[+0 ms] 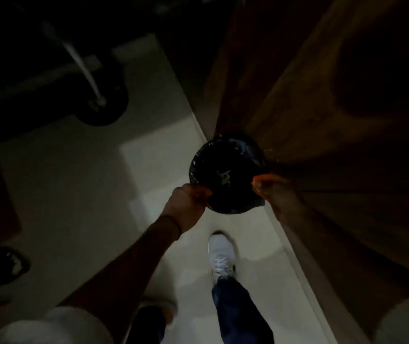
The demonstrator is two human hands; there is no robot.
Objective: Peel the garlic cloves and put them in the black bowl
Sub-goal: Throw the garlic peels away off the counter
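Garlic cloves cannot be made out in this dim view. A black round container (225, 170), bowl or bag-lined bin, holds pale scraps. The left hand (186, 202) pinches its rim at eight o'clock, the right hand (270, 189) at four. This is probably peel disposal, so the next move calls for a steady hold. Pale floor (74, 194) lies below, with a wooden cabinet (347, 120) at three o'clock and a white shoe (220, 254) at six.

A round black container (225, 170), its rim wrapped in crinkled black plastic, is seen from above, mouth up. Pale scraps (224, 176) lie inside. The left hand (188, 202) and right hand (270, 189) grip its near rim at opposite sides.
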